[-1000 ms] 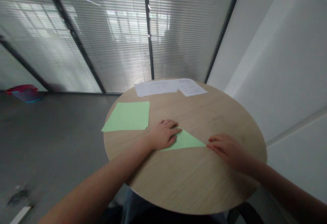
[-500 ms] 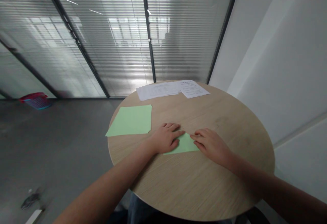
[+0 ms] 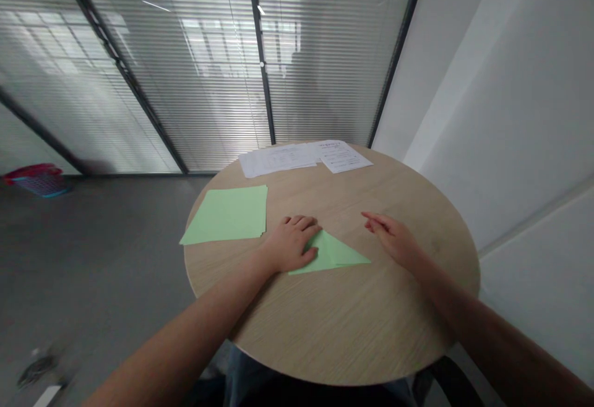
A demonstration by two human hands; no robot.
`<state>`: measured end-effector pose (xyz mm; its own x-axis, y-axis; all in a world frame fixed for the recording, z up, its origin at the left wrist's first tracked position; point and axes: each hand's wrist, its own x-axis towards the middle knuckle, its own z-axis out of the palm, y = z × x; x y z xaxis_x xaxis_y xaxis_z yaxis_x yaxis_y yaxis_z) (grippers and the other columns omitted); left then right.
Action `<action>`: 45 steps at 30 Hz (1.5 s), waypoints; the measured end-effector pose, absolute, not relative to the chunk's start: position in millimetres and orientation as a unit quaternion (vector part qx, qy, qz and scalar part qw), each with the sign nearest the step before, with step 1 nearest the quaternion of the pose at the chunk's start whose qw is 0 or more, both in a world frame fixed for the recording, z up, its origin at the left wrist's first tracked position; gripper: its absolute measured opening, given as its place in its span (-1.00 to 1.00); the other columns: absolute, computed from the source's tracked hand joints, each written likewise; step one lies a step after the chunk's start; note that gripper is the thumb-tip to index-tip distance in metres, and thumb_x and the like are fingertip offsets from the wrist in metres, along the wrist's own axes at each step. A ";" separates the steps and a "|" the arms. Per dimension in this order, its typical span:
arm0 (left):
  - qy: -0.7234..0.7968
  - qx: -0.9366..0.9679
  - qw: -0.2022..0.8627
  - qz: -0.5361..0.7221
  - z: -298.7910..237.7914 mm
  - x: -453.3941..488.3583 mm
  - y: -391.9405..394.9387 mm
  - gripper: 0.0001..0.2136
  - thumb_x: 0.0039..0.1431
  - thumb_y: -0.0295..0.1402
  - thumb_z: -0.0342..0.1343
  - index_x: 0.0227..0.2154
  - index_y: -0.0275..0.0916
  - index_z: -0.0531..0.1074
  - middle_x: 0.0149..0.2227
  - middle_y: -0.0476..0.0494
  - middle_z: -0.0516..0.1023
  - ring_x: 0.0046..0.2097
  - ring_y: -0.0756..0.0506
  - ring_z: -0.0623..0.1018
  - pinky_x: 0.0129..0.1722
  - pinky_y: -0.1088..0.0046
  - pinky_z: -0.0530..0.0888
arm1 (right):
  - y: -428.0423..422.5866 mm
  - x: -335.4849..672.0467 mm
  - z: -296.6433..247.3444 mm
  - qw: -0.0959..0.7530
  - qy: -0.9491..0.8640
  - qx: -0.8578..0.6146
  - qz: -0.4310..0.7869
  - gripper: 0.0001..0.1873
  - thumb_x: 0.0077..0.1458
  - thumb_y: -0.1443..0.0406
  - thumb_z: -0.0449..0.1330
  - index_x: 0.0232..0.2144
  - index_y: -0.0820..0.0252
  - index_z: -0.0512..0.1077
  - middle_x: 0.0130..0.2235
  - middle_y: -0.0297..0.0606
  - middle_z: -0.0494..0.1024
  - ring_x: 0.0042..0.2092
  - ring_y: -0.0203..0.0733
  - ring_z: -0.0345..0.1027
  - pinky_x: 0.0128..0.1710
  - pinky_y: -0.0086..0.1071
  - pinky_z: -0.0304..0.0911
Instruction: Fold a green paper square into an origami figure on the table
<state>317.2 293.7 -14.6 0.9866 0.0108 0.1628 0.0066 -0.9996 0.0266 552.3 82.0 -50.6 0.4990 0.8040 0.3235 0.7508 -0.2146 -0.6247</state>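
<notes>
The folded green paper sheet (image 3: 334,253) is, in the head view, lying near the middle of the round wooden table (image 3: 343,326), its long edge facing the near side and one sharp point aiming right. The left hand (image 3: 290,243) is resting palm down over the sheet's left portion, fingers slightly spread and grasping nothing; this flat contact is probably keeping the paper from sliding. The right hand (image 3: 394,237) is standing apart from the sheet, near its right point, with fingers drawn together and nothing visible between them; whether it is touching the table is unclear. The green paper stack (image 3: 227,214) is lying left of the left hand, one corner overhanging the rim; the printed white sheets (image 3: 278,159) are occupying the far edge, presumably for being out of the hands' way.
</notes>
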 end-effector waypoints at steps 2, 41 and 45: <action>0.009 0.997 0.019 0.081 -13.5 317.3 293.5 -0.43 0.28 -0.15 0.08 0.31 -0.21 0.29 0.31 -0.34 0.39 0.25 -0.36 0.43 0.21 -0.06 0.34 | 81.1 560.4 -51.0 0.377 -0.491 -0.784 0.039 -0.55 0.42 0.22 -0.06 0.14 0.12 0.54 -0.13 -0.06 0.69 -0.13 -0.03 0.59 -0.11 -0.12 0.47; -0.049 0.992 0.072 0.092 -7.8 313.0 299.1 -0.44 0.26 -0.26 0.14 0.31 -0.23 0.30 0.26 -0.31 0.46 0.22 -0.31 0.46 0.27 0.05 0.34 | 81.2 529.4 -37.4 0.338 -0.507 -0.781 0.136 -0.81 0.23 0.23 0.22 -0.20 0.12 0.62 -0.28 -0.20 0.70 -0.28 -0.11 0.57 -0.31 -0.31 0.36; -0.063 0.992 0.056 0.090 -1.3 311.7 297.0 -0.47 0.24 -0.29 0.16 0.27 -0.21 0.36 0.26 -0.29 0.45 0.23 -0.32 0.44 0.27 0.03 0.34 | 82.0 528.8 -34.9 0.310 -0.513 -0.790 0.130 -0.77 0.23 0.18 0.22 -0.41 0.13 0.57 -0.40 -0.24 0.64 -0.37 -0.14 0.48 -0.39 -0.32 0.22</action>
